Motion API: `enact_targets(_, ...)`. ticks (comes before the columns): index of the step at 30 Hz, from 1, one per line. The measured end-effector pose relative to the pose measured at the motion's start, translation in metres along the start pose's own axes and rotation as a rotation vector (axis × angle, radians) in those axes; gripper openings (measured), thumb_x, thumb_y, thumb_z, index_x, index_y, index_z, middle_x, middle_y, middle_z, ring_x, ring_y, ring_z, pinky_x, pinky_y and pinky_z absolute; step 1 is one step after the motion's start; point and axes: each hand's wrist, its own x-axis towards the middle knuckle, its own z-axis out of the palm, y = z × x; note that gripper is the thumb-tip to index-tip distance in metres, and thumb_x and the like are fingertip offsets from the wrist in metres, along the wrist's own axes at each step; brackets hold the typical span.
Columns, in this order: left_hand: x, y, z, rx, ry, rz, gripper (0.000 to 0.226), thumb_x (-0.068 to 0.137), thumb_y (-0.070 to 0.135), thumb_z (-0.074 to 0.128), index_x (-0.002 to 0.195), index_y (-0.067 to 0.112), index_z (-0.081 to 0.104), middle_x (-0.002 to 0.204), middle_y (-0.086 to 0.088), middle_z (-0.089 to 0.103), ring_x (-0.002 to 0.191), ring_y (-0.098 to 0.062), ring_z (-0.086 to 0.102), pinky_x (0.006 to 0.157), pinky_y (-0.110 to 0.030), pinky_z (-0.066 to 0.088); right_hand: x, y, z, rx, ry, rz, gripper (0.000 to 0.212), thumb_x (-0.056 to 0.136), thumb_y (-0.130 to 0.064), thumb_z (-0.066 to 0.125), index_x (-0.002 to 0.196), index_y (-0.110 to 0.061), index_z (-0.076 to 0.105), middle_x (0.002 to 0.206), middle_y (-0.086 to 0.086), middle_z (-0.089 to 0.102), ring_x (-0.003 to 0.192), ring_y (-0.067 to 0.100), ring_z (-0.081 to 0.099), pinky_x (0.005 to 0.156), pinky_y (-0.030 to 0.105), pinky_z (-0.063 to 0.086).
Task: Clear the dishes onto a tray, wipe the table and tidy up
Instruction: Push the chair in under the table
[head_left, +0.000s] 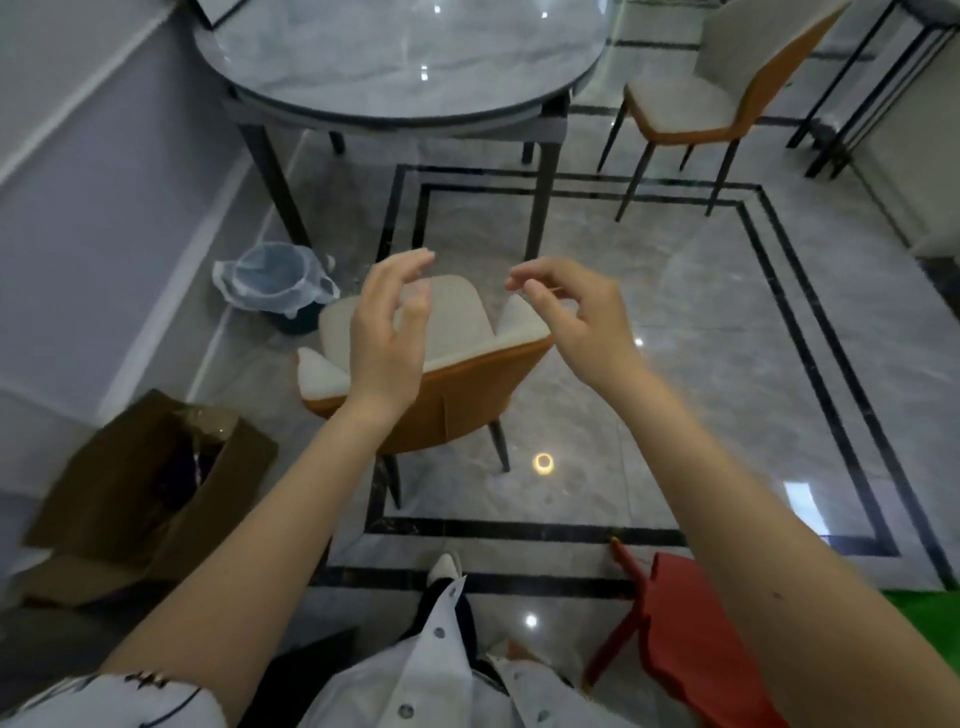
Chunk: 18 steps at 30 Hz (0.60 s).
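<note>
Head view. I see both hands raised in front of me, above the near chair (441, 358), apart from each other and touching nothing. Left hand (387, 332): fingers loosely curved, thumb spread, palm turned inward, holding nothing. Right hand (574, 312): fingers loosely curled, tips near the thumb; I see nothing between them, though motion blur at the tips makes this less sure.

The surface (400, 57), a round grey marble top on dark legs, stands at the top of the view, well beyond the hands. The part of it I can see shows only light reflections.

Near chair: white seat, orange back, standing just beneath the hands, its back toward me. A second chair (691, 104) of the same make stands right of the surface.

Bin (272, 283) with a clear plastic liner on the floor, left of the near chair, beside a leg of the surface. Open cardboard box (150, 483) at lower left. Red stool (685, 639) at lower right, partly hidden by my right forearm. Glossy tiled floor (649, 312) with black border lines.
</note>
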Motion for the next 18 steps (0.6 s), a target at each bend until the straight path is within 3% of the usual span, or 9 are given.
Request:
enact_targets(6, -0.014, -0.055, -0.019, 0.142, -0.005, -0.194, 0.034, 0.092, 0.030, 0.047, 0.122, 0.019, 0.057, 0.117, 0.011, 0.052, 0.113, -0.006, 0.047, 0.099, -0.028, 0.040, 0.010, 0.030, 0.045, -0.119, -0.204, 0.086, 0.023, 0.092, -0.027, 0.051, 0.108, -0.020, 0.066, 0.103, -0.010, 0.067, 0.097, 0.006, 0.060, 0.095, 0.043, 0.046)
enact_targets(9, -0.017, -0.089, -0.023, 0.351, -0.119, -0.270, 0.039, 0.092, 0.034, 0.054, 0.128, 0.020, 0.054, 0.127, 0.002, 0.054, 0.120, -0.015, 0.047, 0.098, -0.032, 0.039, 0.016, 0.049, 0.065, -0.210, -0.342, 0.123, 0.027, 0.092, -0.030, 0.052, 0.116, -0.021, 0.062, 0.113, -0.008, 0.065, 0.101, 0.004, 0.055, 0.095, 0.033, 0.046)
enact_targets(12, -0.022, -0.122, -0.023, 0.516, -0.334, -0.326, 0.051, 0.089, 0.045, 0.055, 0.134, 0.023, 0.050, 0.135, 0.000, 0.051, 0.125, -0.019, 0.044, 0.101, -0.037, 0.038, 0.021, 0.073, 0.077, -0.380, -0.529, 0.173, 0.038, 0.090, -0.036, 0.053, 0.126, -0.025, 0.055, 0.129, -0.006, 0.057, 0.120, 0.012, 0.049, 0.095, 0.026, 0.036)
enact_targets(14, -0.028, -0.140, -0.022, 0.596, -0.418, -0.316, 0.054, 0.087, 0.049, 0.056, 0.134, 0.022, 0.050, 0.134, 0.000, 0.052, 0.124, -0.020, 0.045, 0.103, -0.038, 0.038, 0.022, 0.088, 0.083, -0.485, -0.639, 0.181, 0.045, 0.088, -0.038, 0.055, 0.131, -0.025, 0.051, 0.134, -0.002, 0.054, 0.124, 0.019, 0.046, 0.097, 0.031, 0.035)
enact_targets(18, -0.033, -0.170, -0.013, 0.770, -0.429, -0.203, 0.042, 0.092, 0.043, 0.050, 0.129, 0.023, 0.053, 0.129, 0.001, 0.056, 0.119, -0.021, 0.048, 0.105, -0.039, 0.028, 0.024, 0.114, 0.095, -0.649, -0.748, 0.169, 0.051, 0.085, -0.039, 0.058, 0.132, -0.021, 0.048, 0.135, 0.003, 0.052, 0.122, 0.024, 0.048, 0.102, 0.038, 0.037)
